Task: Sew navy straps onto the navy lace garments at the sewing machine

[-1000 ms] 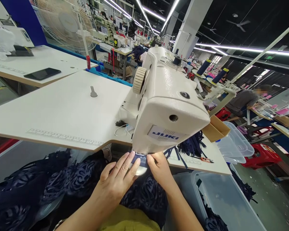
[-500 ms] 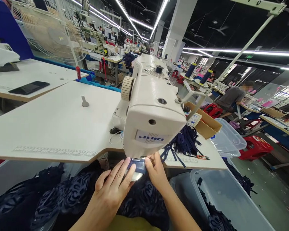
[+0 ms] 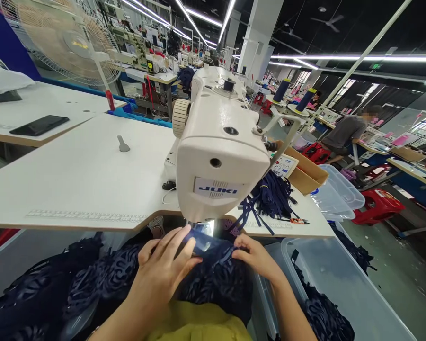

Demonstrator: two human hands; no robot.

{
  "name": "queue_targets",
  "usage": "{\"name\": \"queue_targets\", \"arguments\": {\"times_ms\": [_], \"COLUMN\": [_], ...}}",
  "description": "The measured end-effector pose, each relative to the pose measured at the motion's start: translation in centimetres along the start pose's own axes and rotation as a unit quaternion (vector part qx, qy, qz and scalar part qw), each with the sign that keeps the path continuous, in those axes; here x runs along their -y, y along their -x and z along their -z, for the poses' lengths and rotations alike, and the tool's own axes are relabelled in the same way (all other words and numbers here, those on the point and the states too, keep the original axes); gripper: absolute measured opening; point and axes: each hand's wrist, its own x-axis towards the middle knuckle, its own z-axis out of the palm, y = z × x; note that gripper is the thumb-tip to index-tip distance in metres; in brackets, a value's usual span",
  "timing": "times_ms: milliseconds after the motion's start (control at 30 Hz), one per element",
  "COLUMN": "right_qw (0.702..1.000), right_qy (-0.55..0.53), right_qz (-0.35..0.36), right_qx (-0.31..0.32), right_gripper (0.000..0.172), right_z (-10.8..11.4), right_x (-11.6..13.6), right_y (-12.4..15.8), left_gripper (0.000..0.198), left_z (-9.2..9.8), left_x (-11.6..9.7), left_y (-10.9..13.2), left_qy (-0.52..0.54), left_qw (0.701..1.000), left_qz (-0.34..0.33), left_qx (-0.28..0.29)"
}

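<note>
A white JUKI sewing machine (image 3: pixel 220 156) stands right in front of me, with its needle area lit up below the head. Navy fabric (image 3: pixel 211 245) stretches between my hands just on my side of the needle, partly blurred. The fingers of my left hand (image 3: pixel 165 270) are pressed together over the fabric's left end, thumb underneath. At its right end, my right hand (image 3: pixel 257 258) pinches the fabric between thumb and fingers. More navy patterned fabric (image 3: pixel 223 279) hangs below, over my lap; whether it joins the held piece I cannot tell.
Navy straps (image 3: pixel 273 194) and orange-handled snips (image 3: pixel 299 221) lie right of the machine. Plastic bins (image 3: pixel 355 279) with navy pieces flank me. A grey metal piece (image 3: pixel 123 144) rests on the white table (image 3: pixel 81 175). A phone (image 3: pixel 39 125) and fan (image 3: pixel 67 42) are left.
My right hand has moved right and away from the needle, spreading the navy fabric wider. My left hand stays near the machine, its thumb now showing. The round metal plate below is now covered.
</note>
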Motion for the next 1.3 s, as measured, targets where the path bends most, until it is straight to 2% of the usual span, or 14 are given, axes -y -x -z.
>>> {"name": "queue_targets", "arguments": {"times_ms": [100, 167, 267, 333, 367, 433, 500, 533, 633, 733, 800, 900, 1100, 1300], "right_qw": [0.991, 0.991, 0.994, 0.959, 0.933, 0.881, 0.855, 0.853, 0.896, 0.973, 0.992, 0.993, 0.971, 0.961], "right_qy": [-0.133, -0.133, 0.046, 0.207, 0.279, 0.381, 0.42, 0.42, 0.338, 0.134, 0.019, -0.011, 0.107, 0.149], "right_qz": [-0.024, -0.012, 0.099, 0.179, 0.207, 0.247, 0.27, 0.275, 0.244, 0.125, 0.062, 0.057, 0.14, 0.142], "right_qx": [0.022, 0.032, -0.017, -0.07, -0.096, -0.133, -0.14, -0.14, -0.151, -0.141, -0.108, -0.104, -0.163, -0.186], "right_gripper": [0.036, 0.033, 0.02, 0.021, 0.025, 0.032, 0.035, 0.035, 0.022, 0.01, 0.01, 0.006, 0.002, 0.008], "right_z": [0.6, -0.1, -2.7, -4.8, -5.7, -6.9, -7.2, -7.2, -6.5, -6.0, -5.7, -5.5, -5.5, -5.7], "right_x": [3.7, 6.3, 9.0, 9.5, 9.6, 9.4, 9.4, 9.4, 9.2, 8.5, 7.9, 7.6, 8.2, 8.1], "right_y": [1.4, 1.5, 0.1, -1.4, -2.2, -3.3, -3.7, -3.7, -3.2, -2.9, -3.0, -3.6, -4.7, -5.1], "left_gripper": [0.011, 0.009, 0.013, 0.024, 0.032, 0.041, 0.044, 0.043, 0.041, 0.044, 0.046, 0.048, 0.052, 0.048], "left_z": [1.1, 1.9, 2.7, 2.7, 2.6, 2.1, 1.5, 1.2, 0.4, 0.0, -0.1, -0.3, -0.4, -0.7], "left_x": [2.5, 4.4, 6.1, 5.9, 5.5, 4.1, 2.6, 1.9, 0.6, 0.2, 0.1, -0.1, 0.3, 0.5], "left_y": [1.1, 1.7, 2.1, 2.0, 1.8, 1.2, 0.6, 0.3, 0.0, 0.3, 0.5, 0.7, 0.5, 0.3], "left_qy": [0.019, -0.042, -0.155, -0.168, -0.149, -0.082, -0.029, -0.016, 0.01, 0.02, 0.013, 0.009, -0.008, -0.01], "left_qw": [0.999, 0.996, 0.981, 0.981, 0.986, 0.995, 0.987, 0.984, 0.986, 0.99, 0.992, 0.995, 0.998, 0.998], "left_qz": [0.001, 0.034, 0.091, 0.085, 0.059, -0.048, -0.15, -0.169, -0.157, -0.133, -0.118, -0.095, -0.062, -0.064], "left_qx": [-0.03, -0.071, -0.068, -0.05, -0.035, -0.002, 0.041, 0.053, 0.061, 0.05, 0.043, 0.032, 0.019, 0.013]}}
